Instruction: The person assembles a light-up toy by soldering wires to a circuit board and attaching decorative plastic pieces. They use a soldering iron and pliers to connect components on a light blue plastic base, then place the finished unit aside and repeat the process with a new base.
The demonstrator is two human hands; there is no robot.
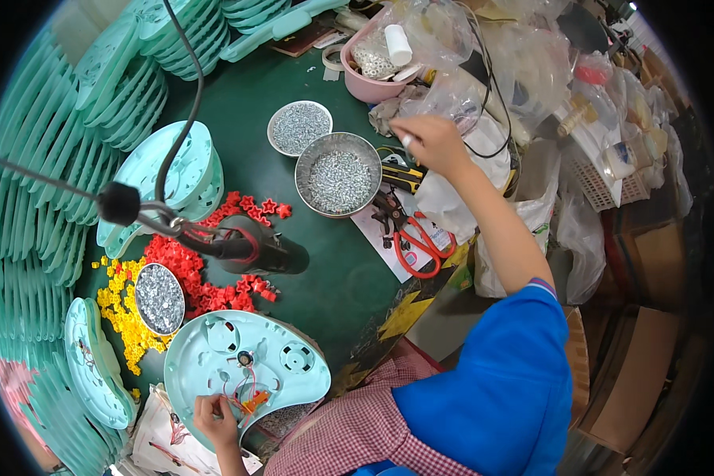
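In front of me lies a teal plastic shell (194,357) with its hollow side up. Inside it are a small round speaker (245,359), thin red wires (232,389) and an orange part (255,401). My left hand (216,420) is at the shell's near edge, fingers closed by the wires; what they pinch is hidden. My right hand (432,143) is raised to the right of a steel bowl of small screws (339,178). Its fingers are pinched together, with something white at one finger; anything held is too small to make out.
A black electric screwdriver (262,247) hangs over the green table (341,278). Red star pieces (178,266), yellow pieces (123,309) and dishes of metal parts (300,127) surround it. Red-handled pliers (422,250) lie right; teal shells (24,190) are stacked left.
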